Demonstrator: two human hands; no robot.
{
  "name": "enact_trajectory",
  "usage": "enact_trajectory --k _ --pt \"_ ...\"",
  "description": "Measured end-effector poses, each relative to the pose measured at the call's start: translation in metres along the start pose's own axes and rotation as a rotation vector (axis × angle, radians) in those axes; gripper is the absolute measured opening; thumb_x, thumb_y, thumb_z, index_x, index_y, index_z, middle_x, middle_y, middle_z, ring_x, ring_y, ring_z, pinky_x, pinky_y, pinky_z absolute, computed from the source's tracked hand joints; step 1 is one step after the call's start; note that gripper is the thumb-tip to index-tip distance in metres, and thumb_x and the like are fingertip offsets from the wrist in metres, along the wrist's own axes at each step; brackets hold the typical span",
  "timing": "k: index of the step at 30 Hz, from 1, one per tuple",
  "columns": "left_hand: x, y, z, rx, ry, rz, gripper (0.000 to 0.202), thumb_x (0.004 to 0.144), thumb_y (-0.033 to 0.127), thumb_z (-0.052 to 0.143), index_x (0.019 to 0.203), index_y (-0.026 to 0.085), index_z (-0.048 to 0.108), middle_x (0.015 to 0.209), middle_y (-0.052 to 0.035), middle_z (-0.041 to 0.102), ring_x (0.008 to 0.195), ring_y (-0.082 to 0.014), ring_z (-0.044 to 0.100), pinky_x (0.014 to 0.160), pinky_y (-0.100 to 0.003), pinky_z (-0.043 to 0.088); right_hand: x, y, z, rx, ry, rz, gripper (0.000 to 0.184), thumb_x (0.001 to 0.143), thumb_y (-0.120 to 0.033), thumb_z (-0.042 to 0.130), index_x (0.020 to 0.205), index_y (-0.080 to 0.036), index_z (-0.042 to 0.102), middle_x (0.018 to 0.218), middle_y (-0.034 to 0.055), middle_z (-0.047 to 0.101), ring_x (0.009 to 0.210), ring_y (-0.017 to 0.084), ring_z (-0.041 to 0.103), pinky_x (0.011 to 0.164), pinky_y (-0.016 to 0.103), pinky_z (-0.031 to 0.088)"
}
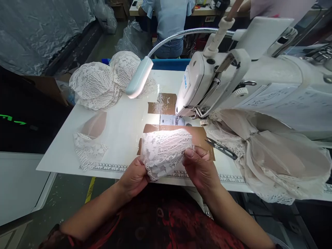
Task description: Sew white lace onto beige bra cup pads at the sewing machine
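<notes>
Between my two hands, over the front of the sewing table, is a white lace bra cup (166, 150). My left hand (135, 176) pinches its lower left edge, thumb on top. At its right edge, my right hand (199, 166) grips the lace between thumb and fingers. Just beyond the cup stands the sewing machine (197, 83), its needle area lit by a lamp (140, 77). Thread snips (221, 148) lie to the right of my right hand. The undersides of the lace and some fingertips are hidden.
Stacked lace cups (95, 84) sit at the back left, and a lace and beige piece (90, 141) lies at the left. More beige and lace pieces (282, 159) heap at the right, overhanging the front edge. A printed ruler (111, 168) runs along that edge. A person (169, 24) sits beyond.
</notes>
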State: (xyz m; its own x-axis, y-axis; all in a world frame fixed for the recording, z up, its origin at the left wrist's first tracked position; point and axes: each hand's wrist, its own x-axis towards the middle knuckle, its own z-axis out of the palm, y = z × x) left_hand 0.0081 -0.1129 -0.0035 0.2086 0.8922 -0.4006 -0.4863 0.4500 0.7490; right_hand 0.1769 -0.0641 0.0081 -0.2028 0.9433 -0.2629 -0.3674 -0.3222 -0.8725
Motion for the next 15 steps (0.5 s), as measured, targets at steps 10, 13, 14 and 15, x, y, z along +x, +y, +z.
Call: enact_trajectory --k 10,13,14,15 --pt "-0.036 0.08 -0.044 0.68 -0.162 0.514 0.023 0.078 0.028 0.07 0.098 0.019 0.063 0.096 -0.0067 0.063 0.089 -0.018 0.057 0.08 -0.028 0.047 -0.004 -0.012 0.005 -0.431 -0.385 -0.03 0.014 0.074 -0.03 0.072 0.072 -0.019 0.065 0.067 -0.0016 0.063 0.061 0.011 0.054 0.057 0.023 0.043" --pt "-0.025 0.08 -0.034 0.914 -0.115 0.515 0.065 0.064 0.033 0.082 0.122 0.023 0.055 0.121 -0.0073 0.055 0.111 -0.0228 0.05 0.099 -0.033 0.04 -0.007 -0.012 0.016 -0.491 -0.473 -0.069 0.012 0.078 -0.029 0.068 0.075 -0.019 0.064 0.07 -0.0011 0.063 0.062 0.011 0.054 0.058 0.022 0.044" --pt "-0.021 0.077 -0.03 0.965 -0.162 0.445 0.064 0.065 0.032 0.081 0.123 0.023 0.054 0.119 -0.0065 0.056 0.109 -0.0219 0.052 0.097 -0.032 0.041 -0.008 -0.011 0.018 -0.508 -0.484 -0.071 0.012 0.079 -0.03 0.067 0.075 -0.019 0.064 0.069 -0.0014 0.063 0.061 0.011 0.054 0.056 0.022 0.043" --pt "-0.017 0.072 -0.027 0.983 -0.209 0.371 0.055 0.07 0.032 0.078 0.119 0.022 0.055 0.112 -0.0051 0.059 0.102 -0.0195 0.055 0.091 -0.03 0.044 -0.008 -0.011 0.019 -0.526 -0.485 -0.084 0.012 0.08 -0.03 0.066 0.076 -0.019 0.064 0.068 -0.0016 0.063 0.061 0.011 0.054 0.056 0.022 0.043"
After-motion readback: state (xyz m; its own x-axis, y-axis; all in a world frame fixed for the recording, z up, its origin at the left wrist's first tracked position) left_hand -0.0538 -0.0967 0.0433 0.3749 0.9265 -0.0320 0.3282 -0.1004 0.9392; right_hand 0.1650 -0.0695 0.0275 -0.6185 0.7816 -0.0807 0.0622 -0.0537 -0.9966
